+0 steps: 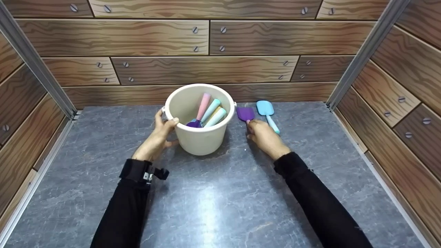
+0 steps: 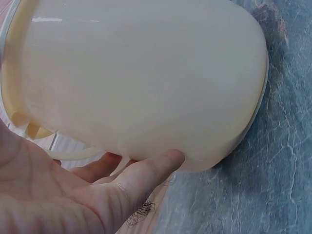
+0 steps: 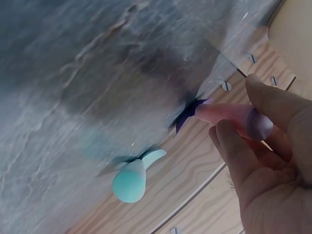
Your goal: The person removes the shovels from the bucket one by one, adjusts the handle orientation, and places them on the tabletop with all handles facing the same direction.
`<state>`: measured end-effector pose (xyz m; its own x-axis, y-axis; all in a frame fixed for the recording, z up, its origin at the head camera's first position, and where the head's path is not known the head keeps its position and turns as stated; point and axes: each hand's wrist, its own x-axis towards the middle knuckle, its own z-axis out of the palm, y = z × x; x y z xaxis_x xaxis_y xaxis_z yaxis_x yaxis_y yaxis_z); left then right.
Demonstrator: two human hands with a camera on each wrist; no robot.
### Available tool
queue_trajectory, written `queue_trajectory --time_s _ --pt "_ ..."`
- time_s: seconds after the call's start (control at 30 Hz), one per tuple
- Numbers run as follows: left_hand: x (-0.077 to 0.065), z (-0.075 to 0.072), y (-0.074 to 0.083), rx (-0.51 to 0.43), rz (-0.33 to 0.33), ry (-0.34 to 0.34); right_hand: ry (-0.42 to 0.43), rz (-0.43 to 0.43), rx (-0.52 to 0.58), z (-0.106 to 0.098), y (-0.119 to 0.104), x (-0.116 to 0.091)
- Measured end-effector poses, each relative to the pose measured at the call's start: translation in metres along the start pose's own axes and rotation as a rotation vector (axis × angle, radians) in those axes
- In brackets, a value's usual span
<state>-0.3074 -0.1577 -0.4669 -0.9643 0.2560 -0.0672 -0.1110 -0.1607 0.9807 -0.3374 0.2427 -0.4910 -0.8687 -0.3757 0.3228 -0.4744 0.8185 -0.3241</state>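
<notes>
A cream plastic bucket (image 1: 201,139) stands upright near the back wall. My left hand (image 1: 155,136) holds its left side, with the thumb by the rim; in the left wrist view, fingers (image 2: 161,163) lie against the outer wall. Inside the bucket, handles of several toy shovels (image 1: 204,105) lean, one pink and others turquoise. To the bucket's right, my right hand (image 1: 265,136) grips the pink handle (image 3: 226,114) of a toy shovel with a purple blade (image 1: 245,113). That blade is at the tabletop. A light blue toy shovel (image 1: 265,108) with a turquoise handle lies just right of it.
Wood-patterned panels (image 1: 206,70) close off the back and both sides, joined by grey metal corner posts (image 1: 365,51). A grey marbled tabletop (image 1: 206,206) spreads in front of the bucket.
</notes>
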Motion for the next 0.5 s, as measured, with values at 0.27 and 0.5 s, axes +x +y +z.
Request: queue_trajectory --time_s 0.27,0.5 --pt "0.000 0.000 -0.001 -0.008 0.000 0.010 0.006 -0.018 -0.029 0.010 0.010 0.010" --pt "0.000 0.000 -0.001 -0.008 0.007 0.006 -0.012 -0.009 -0.054 0.039 0.049 0.026"
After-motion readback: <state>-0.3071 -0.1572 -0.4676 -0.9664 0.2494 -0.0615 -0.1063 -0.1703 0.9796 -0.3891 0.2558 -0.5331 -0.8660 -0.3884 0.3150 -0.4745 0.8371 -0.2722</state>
